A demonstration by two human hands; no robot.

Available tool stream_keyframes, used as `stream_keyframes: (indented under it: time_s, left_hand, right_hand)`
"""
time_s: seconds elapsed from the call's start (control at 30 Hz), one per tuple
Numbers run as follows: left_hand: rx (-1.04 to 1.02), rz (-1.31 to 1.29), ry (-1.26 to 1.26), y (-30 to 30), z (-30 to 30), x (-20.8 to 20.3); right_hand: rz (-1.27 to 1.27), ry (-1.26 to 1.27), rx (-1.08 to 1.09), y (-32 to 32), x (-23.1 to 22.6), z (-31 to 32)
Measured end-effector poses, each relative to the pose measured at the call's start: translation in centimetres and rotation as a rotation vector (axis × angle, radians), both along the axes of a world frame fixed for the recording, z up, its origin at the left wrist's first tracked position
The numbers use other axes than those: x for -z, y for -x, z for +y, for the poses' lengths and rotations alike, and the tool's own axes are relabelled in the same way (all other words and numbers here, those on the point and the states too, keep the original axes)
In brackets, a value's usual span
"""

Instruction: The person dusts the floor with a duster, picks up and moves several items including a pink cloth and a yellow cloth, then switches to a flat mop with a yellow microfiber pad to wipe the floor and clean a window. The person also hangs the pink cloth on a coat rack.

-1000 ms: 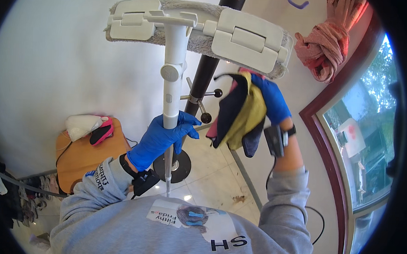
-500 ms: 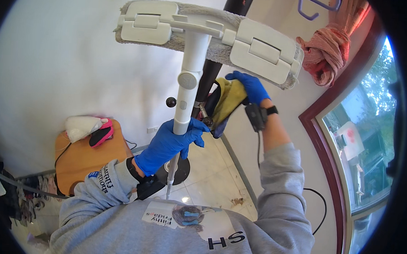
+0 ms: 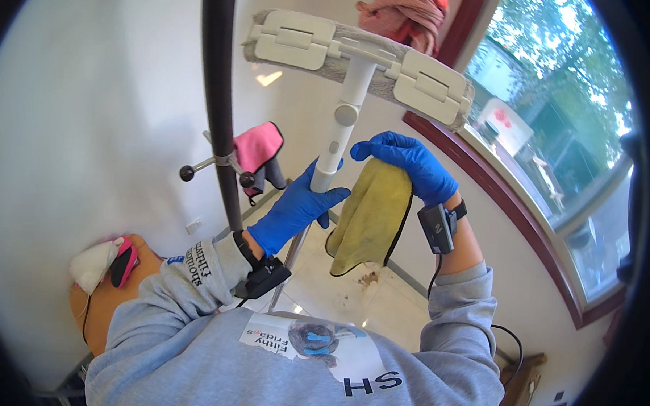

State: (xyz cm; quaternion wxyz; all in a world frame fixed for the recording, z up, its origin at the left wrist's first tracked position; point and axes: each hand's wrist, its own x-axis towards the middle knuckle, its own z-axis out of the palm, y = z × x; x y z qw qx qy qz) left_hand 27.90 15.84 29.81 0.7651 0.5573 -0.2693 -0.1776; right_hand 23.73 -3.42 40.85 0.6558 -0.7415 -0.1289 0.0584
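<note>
My left hand [image 3: 295,212], in a blue glove, is wrapped round the white handle [image 3: 345,117] of a flat mop held upright with its head raised. The mop head [image 3: 296,38] is at the top, its white hinged plates showing and a grey fluffy pad along its edges. My right hand [image 3: 417,171], also gloved in blue, pinches the upper edge of a yellow-green cloth [image 3: 371,216] with dark trim. The cloth hangs down just right of the handle, near my left thumb.
A dark pole [image 3: 217,89] with a knobbed clamp [image 3: 222,161] stands to the left, a pink and grey cloth [image 3: 258,148] beside it. A wooden seat [image 3: 145,257] holds white and pink items. A red-framed window [image 3: 554,104] and a tied pink curtain [image 3: 405,18] are at right.
My view has turned right, toward the window. The yellow-green cloth has come away from beside the pole and hangs from my right hand. The pink cloth near the pole now shows.
</note>
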Motion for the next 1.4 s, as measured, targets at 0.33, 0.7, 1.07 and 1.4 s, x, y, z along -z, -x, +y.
stream_keyframes:
  time_s: [0.33,0.7,1.07,1.4]
  left_hand:
    - [0.223,0.008,-0.116,0.6,-5.2,1.1]
    - [0.153,-0.016,-0.123,-1.1,-5.4,1.3]
    - [0.024,-0.006,-0.131,-2.6,-4.8,1.9]
    - [-0.074,-0.133,-0.051,-2.1,-7.0,2.2]
  right_hand:
    - [0.040,-0.119,0.113,5.4,2.5,-7.5]
    - [0.214,-0.562,0.215,4.5,23.3,-3.8]
    - [0.186,0.400,0.584,6.3,12.4,-4.9]
    - [0.076,0.394,0.707,12.8,-1.6,-5.4]
